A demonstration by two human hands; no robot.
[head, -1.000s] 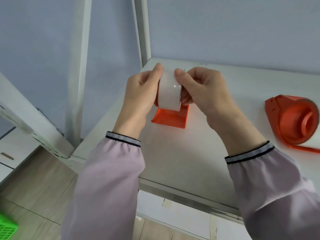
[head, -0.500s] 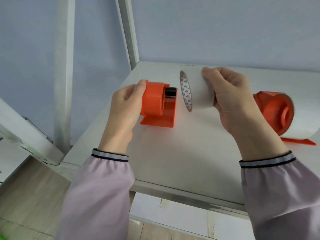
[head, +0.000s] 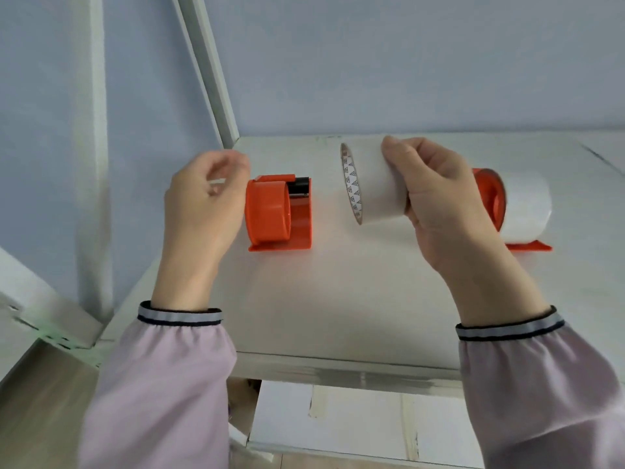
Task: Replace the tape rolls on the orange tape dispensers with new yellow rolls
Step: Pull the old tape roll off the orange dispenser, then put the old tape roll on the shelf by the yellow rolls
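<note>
An orange tape dispenser (head: 275, 213) stands on the white shelf (head: 338, 292) with its hub bare of tape. My left hand (head: 206, 201) hovers just left of it, fingers loosely curled, holding nothing and not touching it. My right hand (head: 436, 201) grips a white tape roll (head: 372, 184) in the air, its printed cardboard core facing left toward the dispenser. Behind my right hand lies a second orange dispenser (head: 490, 198) that carries a white tape roll (head: 527, 208). No yellow roll is in view.
A white upright post (head: 206, 62) rises at the shelf's back left corner against a pale blue wall. The shelf's front edge (head: 338, 370) runs below my wrists, with a lower white panel (head: 338, 418) under it. A wooden floor (head: 40, 401) shows at lower left.
The white roll came off the left dispenser and my right hand carried it to the right. My left hand let go of the dispenser and drew back slightly.
</note>
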